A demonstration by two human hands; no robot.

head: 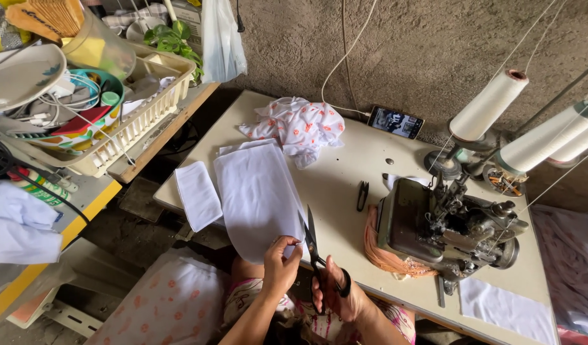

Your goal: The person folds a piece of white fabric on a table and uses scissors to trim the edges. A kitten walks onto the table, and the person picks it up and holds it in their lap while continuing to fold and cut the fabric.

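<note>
On the left of the table (345, 185) lies a small folded white piece (197, 195), just beside the large white cloth panel (256, 195). The panel's long axis runs from the far side of the table toward the person, its rounded near end overhanging the table edge.

The left hand (280, 265) pinches that near edge, fingers (287, 244) clenched on the fabric. The grip covers one corner only; the rest of the panel rests loose. Should it slide or sag, the cut line would likely wander.

The right hand (335, 295) grasps the scissors (314, 252), fingers through the black loops. The blades point away from the person, up and slightly left, their long axis roughly parallel to the panel's edge and touching or just beside it. The blade tips stand close to the left thumb; a hasty closing could nick it.

Further right, black thread snips (362, 195) lie near the grey overlock machine (444, 227), with orange fabric (386, 255) bunched against its base. White thread cones (489, 105) stand behind, well apart from the cutting.
</note>
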